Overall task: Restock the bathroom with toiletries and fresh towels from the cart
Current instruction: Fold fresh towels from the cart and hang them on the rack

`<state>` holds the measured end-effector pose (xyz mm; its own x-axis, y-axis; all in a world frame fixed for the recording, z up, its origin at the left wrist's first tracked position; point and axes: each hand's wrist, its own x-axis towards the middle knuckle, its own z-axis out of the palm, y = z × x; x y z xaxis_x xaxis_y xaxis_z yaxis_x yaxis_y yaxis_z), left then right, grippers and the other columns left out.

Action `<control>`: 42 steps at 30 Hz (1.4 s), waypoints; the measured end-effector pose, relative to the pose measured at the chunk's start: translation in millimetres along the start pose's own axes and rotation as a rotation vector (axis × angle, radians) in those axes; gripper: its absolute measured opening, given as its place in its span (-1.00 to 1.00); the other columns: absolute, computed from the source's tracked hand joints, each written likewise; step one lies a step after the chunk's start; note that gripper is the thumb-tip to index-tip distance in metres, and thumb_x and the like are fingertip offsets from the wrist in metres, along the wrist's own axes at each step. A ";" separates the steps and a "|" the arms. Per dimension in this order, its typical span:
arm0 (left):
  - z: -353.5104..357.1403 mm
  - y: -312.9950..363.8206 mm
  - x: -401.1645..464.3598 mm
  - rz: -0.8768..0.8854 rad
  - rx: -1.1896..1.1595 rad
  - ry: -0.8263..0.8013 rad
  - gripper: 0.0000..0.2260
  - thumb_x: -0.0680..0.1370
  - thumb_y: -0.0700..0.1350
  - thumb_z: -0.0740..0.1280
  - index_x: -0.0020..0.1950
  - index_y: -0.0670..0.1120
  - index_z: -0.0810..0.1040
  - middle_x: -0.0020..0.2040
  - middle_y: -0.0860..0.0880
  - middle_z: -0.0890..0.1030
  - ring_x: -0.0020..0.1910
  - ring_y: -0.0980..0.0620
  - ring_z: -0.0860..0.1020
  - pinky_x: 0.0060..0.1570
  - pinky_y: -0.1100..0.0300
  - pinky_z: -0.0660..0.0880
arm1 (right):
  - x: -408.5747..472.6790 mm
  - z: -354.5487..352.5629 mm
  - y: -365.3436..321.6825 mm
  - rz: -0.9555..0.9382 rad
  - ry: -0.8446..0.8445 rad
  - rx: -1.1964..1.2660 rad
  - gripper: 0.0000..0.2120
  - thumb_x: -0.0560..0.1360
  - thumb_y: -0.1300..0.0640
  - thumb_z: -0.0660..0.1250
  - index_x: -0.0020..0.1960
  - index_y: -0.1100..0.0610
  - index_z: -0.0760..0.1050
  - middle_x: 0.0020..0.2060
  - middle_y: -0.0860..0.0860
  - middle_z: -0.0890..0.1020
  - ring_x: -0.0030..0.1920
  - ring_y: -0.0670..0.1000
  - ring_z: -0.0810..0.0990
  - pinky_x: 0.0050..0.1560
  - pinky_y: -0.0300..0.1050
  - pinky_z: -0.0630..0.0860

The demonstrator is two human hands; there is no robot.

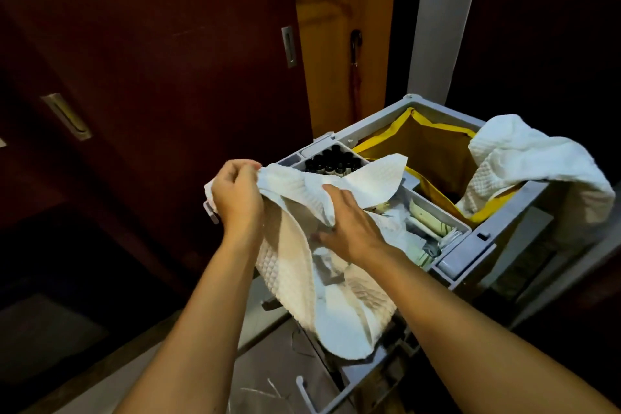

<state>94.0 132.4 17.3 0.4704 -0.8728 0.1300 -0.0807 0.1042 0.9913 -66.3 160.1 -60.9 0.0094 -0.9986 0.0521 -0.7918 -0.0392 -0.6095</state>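
Observation:
A white waffle-weave towel (295, 265) hangs over the near left corner of the grey cart (470, 245). My left hand (237, 193) grips the towel's upper edge at the left. My right hand (349, 223) lies on the towel's middle, its fingers spread over the fabric and its thumb tucked under a fold. Behind the towel, a tray compartment holds several small dark bottles (332, 161). Paper-wrapped toiletry packets (430, 222) fill the compartment to the right of my right hand.
A second white towel (524, 165) is draped over the rim of the cart's yellow laundry bag (433, 151). Dark wooden sliding doors with metal pulls (290, 47) stand at left. A dark umbrella (355, 77) hangs in the yellow gap beyond. The floor is pale.

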 end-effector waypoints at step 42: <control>-51.0 -38.0 92.5 -0.073 0.699 -0.243 -0.83 0.45 -0.26 0.27 -0.21 0.01 0.55 -0.18 0.01 0.62 -0.19 -0.03 0.58 -0.23 0.10 0.55 | 18.6 1.1 -45.9 -0.136 0.438 0.109 -0.83 0.66 0.14 0.16 0.12 0.09 0.52 -0.05 0.00 0.57 -0.06 0.03 0.47 -0.11 -0.09 0.33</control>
<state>185.4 72.1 -7.3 0.2950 -0.9552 -0.0247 -0.6351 -0.2153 0.7418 -29.2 143.3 -32.8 -0.1686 -0.8763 0.4512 -0.7322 -0.1952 -0.6526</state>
